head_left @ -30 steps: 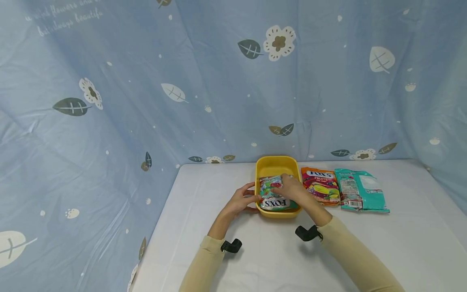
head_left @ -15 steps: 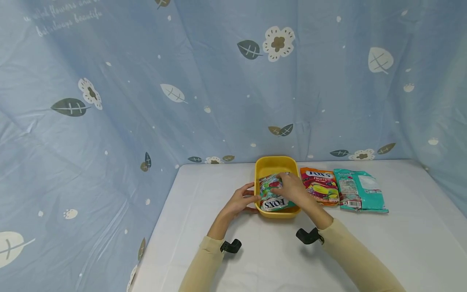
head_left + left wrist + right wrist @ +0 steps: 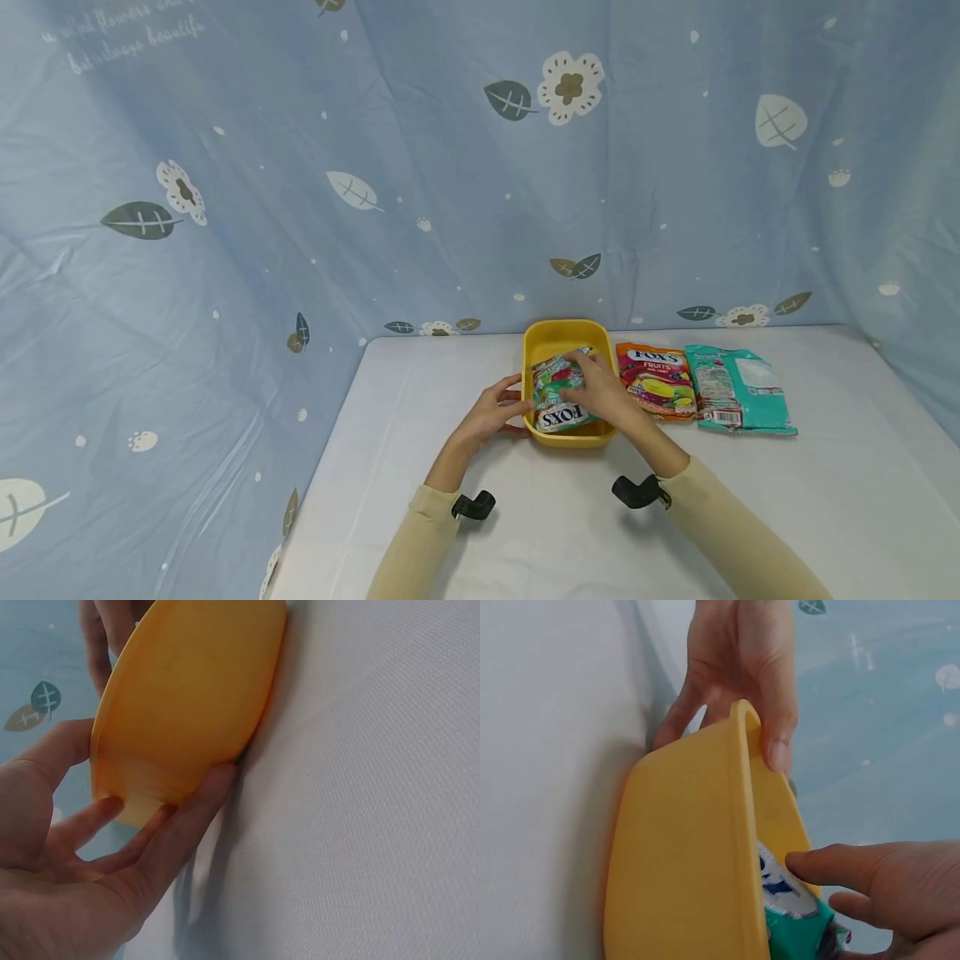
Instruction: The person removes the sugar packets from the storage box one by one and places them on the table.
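A yellow plastic tub (image 3: 572,442) stands at the back of the table, with a green Fox's candy bag (image 3: 553,393) lying aslant inside it, its label upside down to the head camera. My left hand (image 3: 486,417) holds the tub's left side; in the left wrist view the left hand (image 3: 97,870) has its thumb at the rim and its fingers against the outer wall (image 3: 187,697). Reaching into the tub, my right hand (image 3: 606,398) grips the bag between thumb and fingers. In the right wrist view the bag (image 3: 791,930) is partly hidden by the tub wall (image 3: 682,840).
Right of the tub lies an orange-red Fox's Fruits candy bag (image 3: 658,383). Beside it is a teal bag (image 3: 768,404) with its barcode side up. A white cloth (image 3: 547,525) covers the table, and a blue patterned curtain (image 3: 450,167) hangs behind and to the left.
The green candy bag has turned under my right hand, its far end swinging away and up toward the tub's back right. My left hand keeps its place on the tub.
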`<state>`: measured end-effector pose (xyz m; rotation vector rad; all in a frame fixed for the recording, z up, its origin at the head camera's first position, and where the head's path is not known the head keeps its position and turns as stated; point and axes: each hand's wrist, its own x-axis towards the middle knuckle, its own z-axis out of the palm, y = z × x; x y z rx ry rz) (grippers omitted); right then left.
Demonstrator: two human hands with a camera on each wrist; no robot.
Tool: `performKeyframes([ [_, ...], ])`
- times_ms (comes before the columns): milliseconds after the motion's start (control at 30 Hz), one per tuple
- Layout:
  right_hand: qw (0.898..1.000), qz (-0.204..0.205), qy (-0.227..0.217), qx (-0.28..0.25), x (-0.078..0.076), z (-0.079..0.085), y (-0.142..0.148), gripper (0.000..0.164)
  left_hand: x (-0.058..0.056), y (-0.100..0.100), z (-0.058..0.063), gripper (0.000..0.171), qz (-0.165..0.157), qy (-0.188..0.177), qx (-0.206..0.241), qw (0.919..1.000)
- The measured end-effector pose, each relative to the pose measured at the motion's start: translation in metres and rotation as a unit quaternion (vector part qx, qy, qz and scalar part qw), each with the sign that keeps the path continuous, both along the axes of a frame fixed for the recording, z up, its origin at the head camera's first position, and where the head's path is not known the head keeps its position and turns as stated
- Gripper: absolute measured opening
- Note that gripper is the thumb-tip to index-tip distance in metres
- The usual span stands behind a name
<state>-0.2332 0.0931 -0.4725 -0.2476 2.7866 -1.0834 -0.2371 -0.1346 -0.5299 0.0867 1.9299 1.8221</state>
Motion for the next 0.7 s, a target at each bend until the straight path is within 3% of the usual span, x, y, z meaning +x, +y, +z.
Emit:
performKeyframes([
  [467, 0.999, 0.022, -0.019, -0.022, -0.0039, -0.0045, 0.0047, 0.061, -0.0005, -0.0005, -0.0033, 0.066, 0.001, 0.000, -0.003, 1.0000],
  [700, 0.999, 0.035, -0.022, 0.003, -0.0010, -0.0044, 0.0029, 0.052, -0.0001, -0.0004, -0.0010, 0.064, 0.001, 0.002, -0.004, 1.0000],
])
